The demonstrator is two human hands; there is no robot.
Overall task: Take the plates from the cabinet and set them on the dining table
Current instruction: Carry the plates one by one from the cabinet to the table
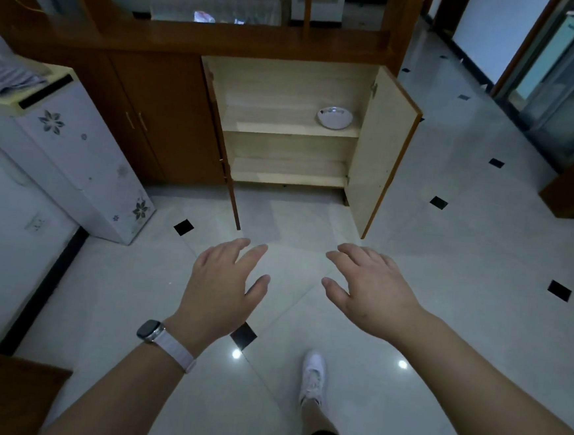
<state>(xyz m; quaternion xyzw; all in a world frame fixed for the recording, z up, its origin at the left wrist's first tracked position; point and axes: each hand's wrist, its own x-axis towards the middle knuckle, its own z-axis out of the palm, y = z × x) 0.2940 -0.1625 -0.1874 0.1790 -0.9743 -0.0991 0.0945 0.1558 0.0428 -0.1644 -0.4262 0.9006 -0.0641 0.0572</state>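
A shiny metal plate (334,117) sits on the upper shelf of the open wooden cabinet (291,128), towards its right side. Both cabinet doors stand swung outward. The lower shelf holds nothing I can see. My left hand (225,281), with a watch on the wrist, and my right hand (367,289) hover side by side over the floor well in front of the cabinet. Fingers on both are spread and relaxed, holding nothing. The dining table is out of view.
A white appliance with flower prints (77,156) stands left of the cabinet. The right cabinet door (383,149) juts into the tiled floor (464,265). A brown wooden corner (3,397) shows at bottom left. My foot in a white shoe (313,377) is below my hands.
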